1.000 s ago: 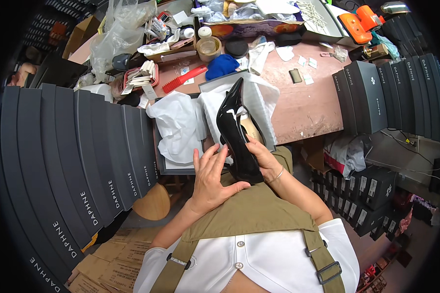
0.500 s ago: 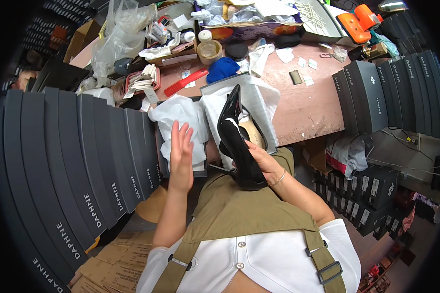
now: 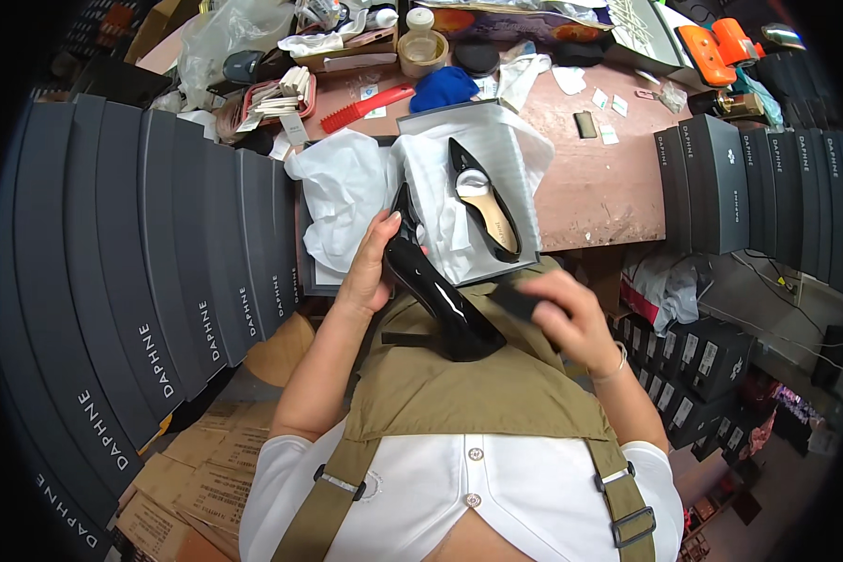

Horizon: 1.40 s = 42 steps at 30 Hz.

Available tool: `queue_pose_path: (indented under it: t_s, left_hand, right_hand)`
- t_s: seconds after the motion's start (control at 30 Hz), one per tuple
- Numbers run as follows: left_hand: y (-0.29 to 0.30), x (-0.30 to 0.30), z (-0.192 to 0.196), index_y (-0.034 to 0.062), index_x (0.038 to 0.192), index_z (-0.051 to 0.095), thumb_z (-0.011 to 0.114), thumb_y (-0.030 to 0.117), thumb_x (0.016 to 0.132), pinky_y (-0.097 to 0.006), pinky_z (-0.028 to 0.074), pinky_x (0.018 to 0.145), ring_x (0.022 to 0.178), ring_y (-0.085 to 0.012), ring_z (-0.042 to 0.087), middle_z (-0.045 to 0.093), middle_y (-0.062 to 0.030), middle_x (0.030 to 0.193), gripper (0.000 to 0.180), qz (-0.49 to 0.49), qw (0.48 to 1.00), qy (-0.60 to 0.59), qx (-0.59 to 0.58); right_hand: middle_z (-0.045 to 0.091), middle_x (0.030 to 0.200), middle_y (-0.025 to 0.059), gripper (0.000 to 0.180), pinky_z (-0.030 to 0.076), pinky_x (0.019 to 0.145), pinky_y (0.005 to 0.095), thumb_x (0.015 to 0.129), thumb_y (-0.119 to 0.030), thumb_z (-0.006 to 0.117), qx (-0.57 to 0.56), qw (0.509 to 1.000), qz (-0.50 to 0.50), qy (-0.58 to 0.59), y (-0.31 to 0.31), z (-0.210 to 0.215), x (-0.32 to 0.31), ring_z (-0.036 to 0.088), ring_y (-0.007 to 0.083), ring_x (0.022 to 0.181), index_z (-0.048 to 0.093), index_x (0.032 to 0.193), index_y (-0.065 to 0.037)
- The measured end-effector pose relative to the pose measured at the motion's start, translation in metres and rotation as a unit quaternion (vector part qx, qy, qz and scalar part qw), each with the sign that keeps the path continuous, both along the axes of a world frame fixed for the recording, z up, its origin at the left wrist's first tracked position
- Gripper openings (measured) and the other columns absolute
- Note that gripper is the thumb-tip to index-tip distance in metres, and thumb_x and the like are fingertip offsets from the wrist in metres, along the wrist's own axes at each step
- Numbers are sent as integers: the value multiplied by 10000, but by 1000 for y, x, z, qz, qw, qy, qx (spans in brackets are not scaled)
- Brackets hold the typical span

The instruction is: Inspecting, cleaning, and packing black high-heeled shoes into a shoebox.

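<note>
A glossy black high-heeled shoe (image 3: 445, 304) lies slantwise over my lap, toe toward the upper left and heel pointing left. My left hand (image 3: 370, 267) is closed around its front part. To the right of the shoe, my right hand (image 3: 576, 323) grips a small dark block (image 3: 515, 302), both smeared by motion; its exact kind does not show. The matching black pump (image 3: 508, 234) rests in an open shoe box (image 3: 478, 277) lined with white tissue. That pump has a beige insole and white stuffing near its toe.
More crumpled white tissue (image 3: 337, 187) lies in a grey tray left of the box. Dark shoe boxes (image 3: 112, 281) rise in a row at my left, others (image 3: 717, 187) stand right. Behind are a red brush (image 3: 365, 110), a blue cloth (image 3: 445, 91) and an orange tool (image 3: 707, 54).
My left hand has gone from open to holding the shoe's front. My right hand has let go of the shoe and now holds the dark block. The shoe's toe has swung left.
</note>
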<state>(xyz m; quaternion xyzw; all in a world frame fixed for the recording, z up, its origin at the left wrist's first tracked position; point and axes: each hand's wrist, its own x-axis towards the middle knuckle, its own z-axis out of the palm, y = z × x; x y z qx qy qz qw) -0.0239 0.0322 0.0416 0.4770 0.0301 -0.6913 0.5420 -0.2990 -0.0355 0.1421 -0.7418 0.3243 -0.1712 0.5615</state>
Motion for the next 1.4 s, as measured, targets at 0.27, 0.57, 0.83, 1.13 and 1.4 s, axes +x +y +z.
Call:
queue_pose_path:
  t_s: [0.27, 0.57, 0.83, 1.13, 1.4]
  left_hand:
    - [-3, -21, 23, 121, 1266, 443, 586, 368, 898, -329, 570, 639, 766, -160, 619, 566, -39, 937, 466, -15, 996, -33, -84]
    - [-2, -24, 23, 86, 1421, 298, 474, 503, 949, -320, 538, 784, 932, -157, 606, 560, -60, 1079, 654, -19, 986, -39, -161]
    - [-17, -25, 55, 127, 1436, 280, 325, 618, 946, -332, 507, 843, 1007, -190, 579, 530, -92, 1142, 696, 5, 957, -106, -270]
    - [-5, -11, 50, 29, 1475, 191, 374, 524, 981, -333, 335, 1069, 1303, -182, 385, 374, -114, 1424, 722, 4, 967, -111, -231]
    - [26, 7, 37, 64, 1487, 159, 645, 26, 800, -354, 431, 975, 1143, -222, 507, 458, -118, 1310, 842, 76, 971, -191, -126]
  right_hand:
    - [514, 746, 87, 161, 448, 577, 389, 795, -122, 701, -189, 976, 111, -13, 16, -8, 59, 562, 290, 670, 554, 814, -57]
    - [514, 732, 80, 154, 455, 575, 384, 783, -132, 709, -230, 966, 115, 1, 4, 5, 68, 573, 288, 672, 568, 802, -73]
    - [612, 865, 99, 242, 465, 720, 287, 832, -137, 693, 72, 991, -95, -56, -22, -2, 49, 591, 178, 787, 613, 1015, 0]
    - [538, 782, 96, 359, 436, 677, 303, 720, -198, 813, 93, 988, 116, -36, -1, 1, 56, 528, 207, 729, 610, 915, 24]
    - [608, 954, 176, 417, 475, 796, 372, 780, -273, 751, -22, 996, 62, -64, -1, -13, 92, 595, 345, 886, 608, 1069, -8]
